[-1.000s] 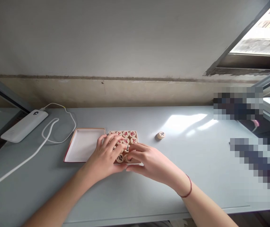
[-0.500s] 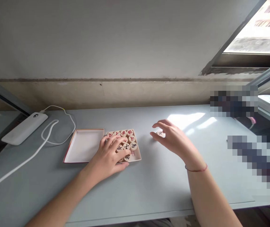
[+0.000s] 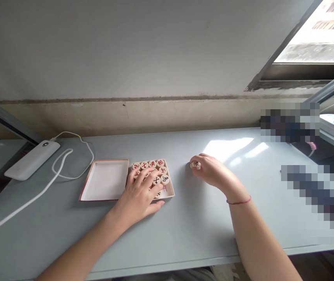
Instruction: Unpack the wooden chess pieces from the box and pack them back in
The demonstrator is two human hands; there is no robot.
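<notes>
A small shallow box (image 3: 170,191) full of round wooden chess pieces (image 3: 161,171), marked in red and black, lies on the grey table (image 3: 184,218). My left hand (image 3: 141,192) rests flat on the pieces with its fingers spread, covering the box's near left part. To the right of the box my right hand (image 3: 213,172) is curled round a single loose chess piece (image 3: 196,165), pinched at the fingertips on the table.
The box's lid (image 3: 105,180) lies open side up just left of the box. A white power bank (image 3: 32,159) with a looping white cable (image 3: 67,164) sits at the far left. A wall runs along the table's back edge. Blurred patches cover the right side.
My right hand left the box, reached right to the loose piece and closed its fingers round it. My left hand stayed on the pieces in the box.
</notes>
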